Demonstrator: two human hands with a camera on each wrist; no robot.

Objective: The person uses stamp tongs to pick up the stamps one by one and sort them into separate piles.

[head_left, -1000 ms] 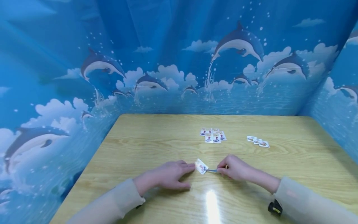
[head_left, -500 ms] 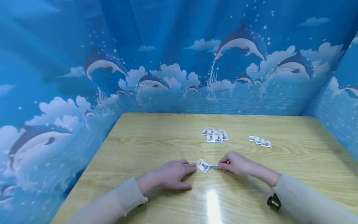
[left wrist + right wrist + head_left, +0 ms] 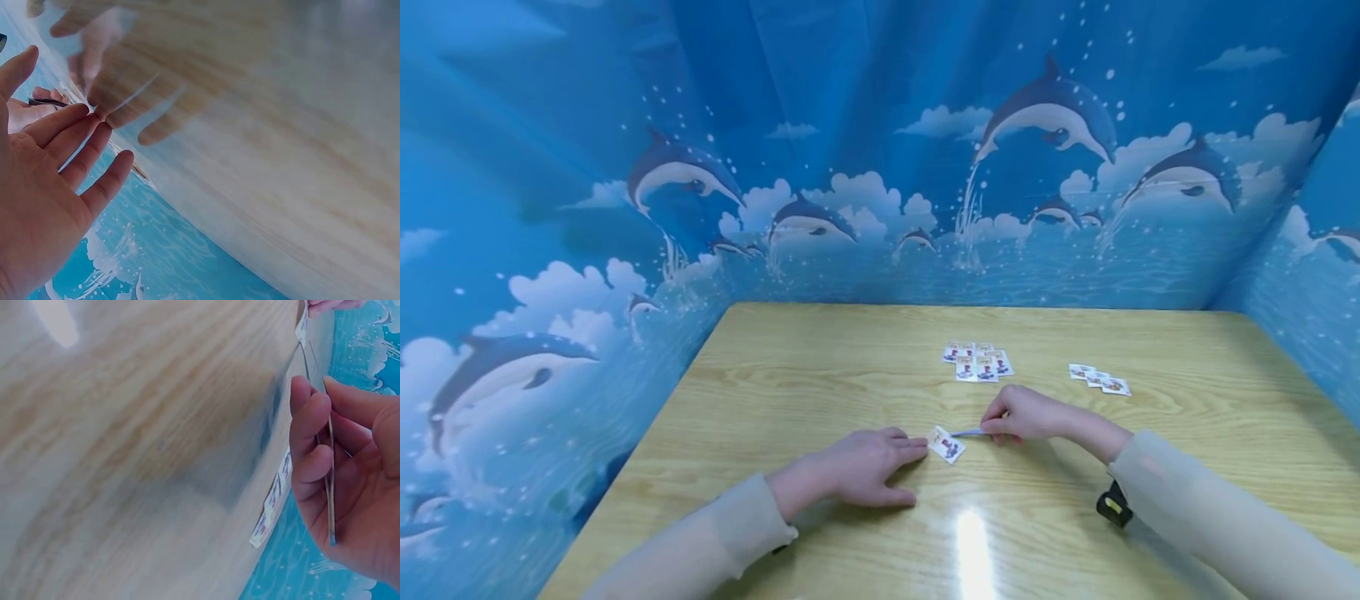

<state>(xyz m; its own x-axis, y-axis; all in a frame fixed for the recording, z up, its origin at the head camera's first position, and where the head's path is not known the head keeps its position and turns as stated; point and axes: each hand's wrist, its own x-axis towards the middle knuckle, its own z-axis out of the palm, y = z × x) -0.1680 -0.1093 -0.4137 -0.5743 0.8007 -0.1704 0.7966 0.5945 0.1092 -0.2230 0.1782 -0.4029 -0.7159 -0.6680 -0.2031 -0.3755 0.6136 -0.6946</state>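
Observation:
A small printed card [image 3: 947,446] lies at a slant on the wooden table, between both hands. My left hand [image 3: 867,468] rests flat with spread fingers, its fingertips at the card's left edge. In the left wrist view, the palm of that left hand [image 3: 47,187] faces the camera and holds nothing. My right hand [image 3: 1028,413] pinches slim tweezers [image 3: 972,432], whose tips reach the card's upper right edge. The right wrist view shows the metal tweezers [image 3: 331,500] running between thumb and fingers. Whether their tips grip the card cannot be made out.
Farther back, several similar cards [image 3: 977,363] lie in a close cluster. Right of them, a short slanting row of cards [image 3: 1099,379] overlaps. The wooden table [image 3: 805,358] meets a blue dolphin-print curtain [image 3: 850,150] behind and at the sides.
My right hand has moved away from me, taking the tweezer tips from the card's lower right side to its upper right edge. The card has turned slightly. My left hand stays in place.

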